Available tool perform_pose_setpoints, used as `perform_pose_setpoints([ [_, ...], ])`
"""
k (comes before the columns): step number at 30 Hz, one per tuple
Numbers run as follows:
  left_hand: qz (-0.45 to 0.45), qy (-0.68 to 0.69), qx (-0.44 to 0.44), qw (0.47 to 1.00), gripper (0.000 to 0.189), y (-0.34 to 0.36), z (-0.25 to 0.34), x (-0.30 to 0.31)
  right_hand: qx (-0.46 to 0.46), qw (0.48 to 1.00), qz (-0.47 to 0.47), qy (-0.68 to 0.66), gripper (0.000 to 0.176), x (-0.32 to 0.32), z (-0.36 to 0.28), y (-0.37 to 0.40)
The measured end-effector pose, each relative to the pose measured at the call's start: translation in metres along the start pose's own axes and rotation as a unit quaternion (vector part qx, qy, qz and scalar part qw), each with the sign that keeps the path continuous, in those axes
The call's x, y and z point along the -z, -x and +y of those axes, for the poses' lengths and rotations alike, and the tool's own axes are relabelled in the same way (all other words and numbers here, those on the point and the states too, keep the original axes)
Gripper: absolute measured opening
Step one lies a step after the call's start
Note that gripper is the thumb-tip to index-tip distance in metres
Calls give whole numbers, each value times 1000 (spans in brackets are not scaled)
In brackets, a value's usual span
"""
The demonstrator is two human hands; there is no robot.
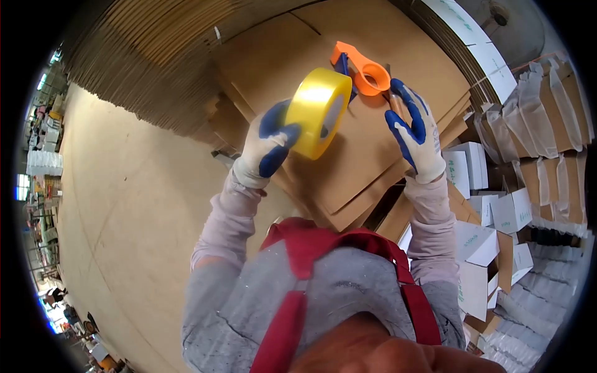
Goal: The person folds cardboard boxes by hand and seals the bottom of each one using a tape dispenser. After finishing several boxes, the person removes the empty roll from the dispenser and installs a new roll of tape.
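My left hand (271,142), in a white glove with blue-coated fingers, grips a wide roll of clear yellow packing tape (317,115) by its near side. The roll stands on edge, its core facing right. My right hand (415,127), gloved the same way, is curled round the brown handle end of an orange tape dispenser (372,76). A dark blue part shows on the dispenser's left side. Both hands are above a stack of flat brown cardboard (348,168). The dispenser's ring is to the right of the tape roll, apart from it.
Tall bundles of folded cardboard (143,56) stand at the upper left. White printed boxes (479,248) lie jumbled on the right, below plastic-wrapped cardboard stacks (535,115). Bare concrete floor (124,217) stretches along the left.
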State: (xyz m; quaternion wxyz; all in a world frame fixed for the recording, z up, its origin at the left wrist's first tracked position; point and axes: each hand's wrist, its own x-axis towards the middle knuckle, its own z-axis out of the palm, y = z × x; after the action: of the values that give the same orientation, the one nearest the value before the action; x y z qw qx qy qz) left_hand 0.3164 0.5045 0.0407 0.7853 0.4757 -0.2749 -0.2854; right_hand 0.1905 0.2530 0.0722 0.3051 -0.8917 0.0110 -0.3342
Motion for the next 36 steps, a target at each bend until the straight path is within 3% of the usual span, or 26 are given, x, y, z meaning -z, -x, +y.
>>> perform_pose_setpoints([
  [1,4,-18,2,1000,54,0,-1,-4,27,997,10,67,51,8,3,-2],
  [2,-5,-3,9,1000,56,-2,-1,-8,-2,992,18,121,51,14,25,3],
  [4,-42,134,24,990,52,-13,-4,-6,-156,964,-35,211,58,11,69,17],
  [5,55,-135,-28,989,41,-16,-12,-9,-188,943,-93,260,61,3,72,19],
  [6,22,-116,-21,993,43,-21,-12,-8,-215,915,-153,306,64,-9,72,21],
  [7,53,-87,-17,995,41,-29,-23,-3,-216,870,-229,379,63,-12,48,10],
  [9,94,-61,-11,994,40,-30,-31,1,-223,876,-227,363,61,-16,72,8],
  [10,82,18,38,996,40,-30,-24,-1,-232,881,-213,353,58,-15,87,4],
  [12,56,178,134,973,38,-28,-7,-4,-200,925,-178,270,57,0,128,9],
  [13,48,168,133,976,36,-25,-2,-6,-302,942,-145,-5,57,16,129,13],
  [14,58,169,129,975,36,-22,2,-5,-380,877,-105,-276,57,30,118,17],
  [16,44,117,168,978,35,-18,7,-8,-305,786,-31,-537,58,40,88,33],
  [17,49,118,166,978,35,-17,8,-11,-297,755,-5,-584,62,35,70,40],
  [21,81,-33,127,988,41,-19,7,-40,-351,681,-77,-638,72,5,21,55],
  [25,104,6,27,994,43,-20,-23,-43,-410,666,-85,-618,56,-10,-6,63],
  [27,95,35,29,995,41,-15,-17,-45,-289,611,-141,-723,51,-11,-7,67],
  [28,84,63,30,994,40,-15,-11,-47,-288,613,-144,-722,51,-8,-12,67],
  [30,134,74,83,985,36,-13,-5,-40,-321,678,-129,-649,51,2,-34,70],
  [32,64,-127,-30,989,39,-3,-8,-38,-365,681,-98,-627,54,-3,-48,76],
  [33,66,-126,-29,989,39,1,-5,-40,-363,674,-119,-633,54,-6,-48,81],
  [35,41,152,115,981,52,4,2,-47,-401,663,-134,-618,52,-5,-55,88],
  [36,39,156,117,980,52,7,-1,-47,-404,664,-133,-615,52,-3,-60,88],
])
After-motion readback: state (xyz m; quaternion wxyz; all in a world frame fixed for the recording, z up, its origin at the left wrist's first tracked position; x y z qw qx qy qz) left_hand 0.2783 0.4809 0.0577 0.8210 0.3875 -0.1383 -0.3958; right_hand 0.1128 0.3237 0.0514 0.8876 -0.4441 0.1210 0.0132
